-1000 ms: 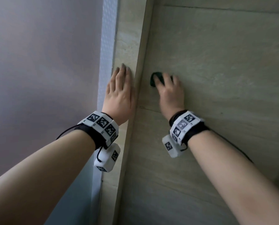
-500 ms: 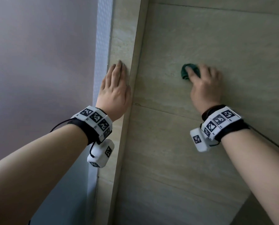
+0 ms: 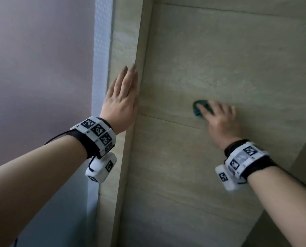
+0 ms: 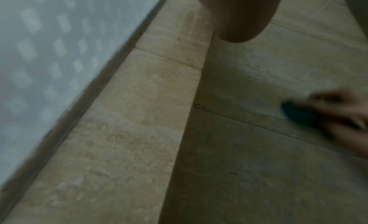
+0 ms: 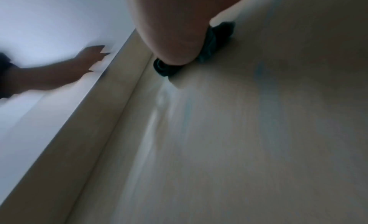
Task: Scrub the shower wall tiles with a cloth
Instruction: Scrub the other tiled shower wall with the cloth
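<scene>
The cloth [image 3: 201,108] is a small dark green wad, bunched and soft, pressed to the beige wall tiles [image 3: 211,50] under the right hand [image 3: 221,120]. That hand's grip is curled over the wad, fingers on top; it is blurred. The tiles are large, stone-like slabs with faint horizontal streaks and thin grout lines; one grout line [image 3: 170,121] runs just below the cloth. The left hand [image 3: 121,102] lies flat, fingers straight and together, on the narrow tiled corner edge [image 3: 127,41], holding nothing. Left of that edge stands a frosted, dimpled white strip [image 3: 101,50], then a plain mauve wall [image 3: 38,77]. Both wrists wear black bands with white marker blocks [image 3: 96,130]. Since half a second ago the cloth and right hand have slid lower and rightward across the tile; the left hand has kept its place.
</scene>
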